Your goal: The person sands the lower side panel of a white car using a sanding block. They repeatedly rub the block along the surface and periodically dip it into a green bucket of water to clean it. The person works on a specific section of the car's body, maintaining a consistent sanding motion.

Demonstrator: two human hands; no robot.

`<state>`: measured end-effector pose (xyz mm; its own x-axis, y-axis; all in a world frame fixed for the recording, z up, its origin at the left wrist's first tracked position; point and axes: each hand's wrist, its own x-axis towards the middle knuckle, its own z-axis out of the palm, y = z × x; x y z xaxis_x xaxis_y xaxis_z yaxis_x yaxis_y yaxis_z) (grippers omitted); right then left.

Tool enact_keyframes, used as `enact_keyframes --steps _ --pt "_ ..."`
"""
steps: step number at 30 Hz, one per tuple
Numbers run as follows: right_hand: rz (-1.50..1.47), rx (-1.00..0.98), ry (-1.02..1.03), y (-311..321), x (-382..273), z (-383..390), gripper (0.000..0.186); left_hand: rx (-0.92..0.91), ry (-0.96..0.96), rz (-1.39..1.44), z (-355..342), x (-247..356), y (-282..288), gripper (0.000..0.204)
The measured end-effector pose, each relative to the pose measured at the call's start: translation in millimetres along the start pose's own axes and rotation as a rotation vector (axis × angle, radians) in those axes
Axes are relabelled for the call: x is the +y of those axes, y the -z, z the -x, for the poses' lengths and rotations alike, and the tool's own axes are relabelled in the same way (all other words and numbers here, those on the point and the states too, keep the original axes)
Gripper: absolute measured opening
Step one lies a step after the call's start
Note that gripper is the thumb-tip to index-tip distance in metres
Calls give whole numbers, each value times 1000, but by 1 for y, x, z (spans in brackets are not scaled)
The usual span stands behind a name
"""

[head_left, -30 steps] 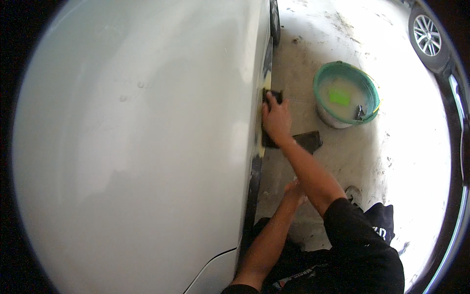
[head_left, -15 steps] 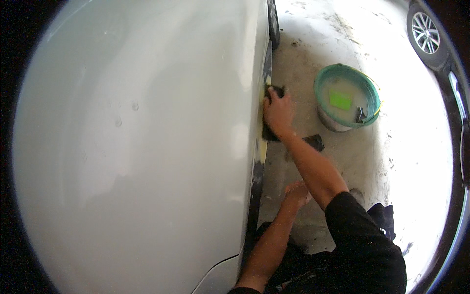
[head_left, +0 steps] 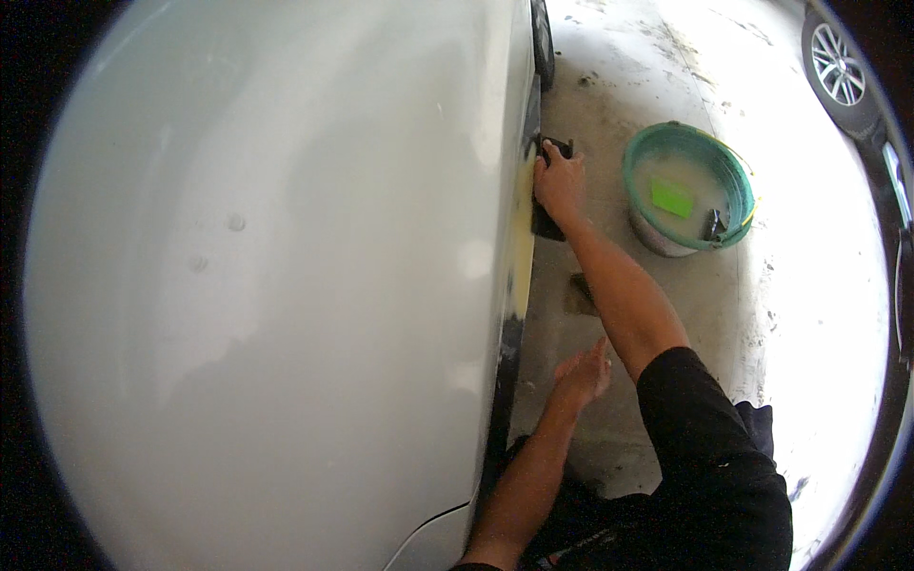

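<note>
My right hand [head_left: 560, 187] is wrapped over a black sanding block [head_left: 546, 226], pressing it to the side of a silver-white car body [head_left: 333, 285]. Beside the block, a pale yellow filler patch [head_left: 521, 276] runs along the car's edge, with dark areas above and below it. My left hand [head_left: 583, 379] hovers over the floor nearer to me, its fingers apart and nothing in them. A dark block-like object [head_left: 581, 295] lies on the floor, partly hidden behind my right forearm.
Right of my hand stands a green-rimmed bucket [head_left: 640, 211] of cloudy water, with a bright green rectangular pad [head_left: 672, 198] and a small black object [head_left: 715, 225] inside. The car's tyre [head_left: 544, 48] is ahead. Another car's wheel [head_left: 838, 65] shows at the far right.
My right hand and the sanding block have slid forward along the car's edge, baring more of the yellow patch. My left hand's fingers have spread, one now pointing forward. The view has shifted slightly.
</note>
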<state>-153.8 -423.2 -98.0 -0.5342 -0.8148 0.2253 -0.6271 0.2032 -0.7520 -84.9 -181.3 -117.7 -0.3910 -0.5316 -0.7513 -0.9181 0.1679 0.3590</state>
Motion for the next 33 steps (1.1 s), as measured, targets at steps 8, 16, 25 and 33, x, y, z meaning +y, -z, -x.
enact_keyframes --steps 8,16,25,33 --pt "-65 -69 3 13 -10 -15 41 -10 22 14 11 5 15 56" --pt "-45 -75 -4 7 -4 -4 43 -23 50 29 5 0 9 54" --pt "-10 -191 2 50 -25 84 42 51 -139 -42 -2 2 -6 51" --pt "43 -183 8 50 -18 125 43 57 -164 -11 -15 3 -21 52"
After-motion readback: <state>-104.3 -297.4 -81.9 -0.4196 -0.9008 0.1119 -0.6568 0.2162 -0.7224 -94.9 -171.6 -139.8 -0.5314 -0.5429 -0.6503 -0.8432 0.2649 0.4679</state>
